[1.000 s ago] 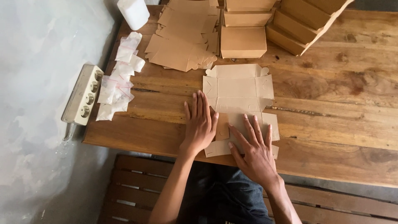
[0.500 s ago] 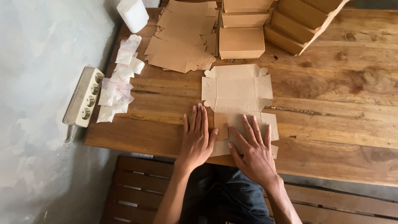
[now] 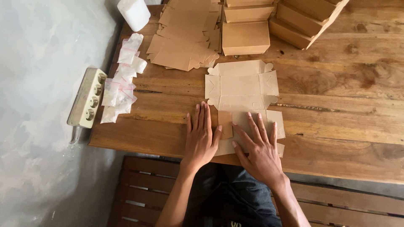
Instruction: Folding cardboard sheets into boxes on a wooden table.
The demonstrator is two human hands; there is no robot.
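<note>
Brown cardboard, cut as a flat unfolded box blank [image 3: 243,97], lies on the wooden table [image 3: 336,122] in the middle of the frame, its near end reaching the table's front edge. At the bottom, dark trousers [image 3: 229,197] show above a slatted wooden bench [image 3: 139,189]. Both forearms rise from there to the blank's near end. The left hand [image 3: 201,136] lies palm down with fingers straight and close together, mostly on the bare wood just left of the blank, its thumb touching a small folded flap. The right hand [image 3: 259,145] rests flat on the blank's lower panel, fingers spread moderately apart and pointing toward the upper left. Neither hand grips anything; both press flat.

Farther up, the rest of the blank stretches away from the hands, with side flaps and a rounded tab at its far end. At the left edge of the table lies a loose row of small clear plastic bags [image 3: 120,84], and beside them, off the table on the grey surface, sits a cream power strip [image 3: 87,98]. In the upper middle of the frame is a heap of more flat cardboard blanks [image 3: 185,40]. To its right stands a folded brown box [image 3: 245,38], with more such boxes [image 3: 305,19] stacked toward the upper right. A white container [image 3: 134,12] stands at the top left.
</note>
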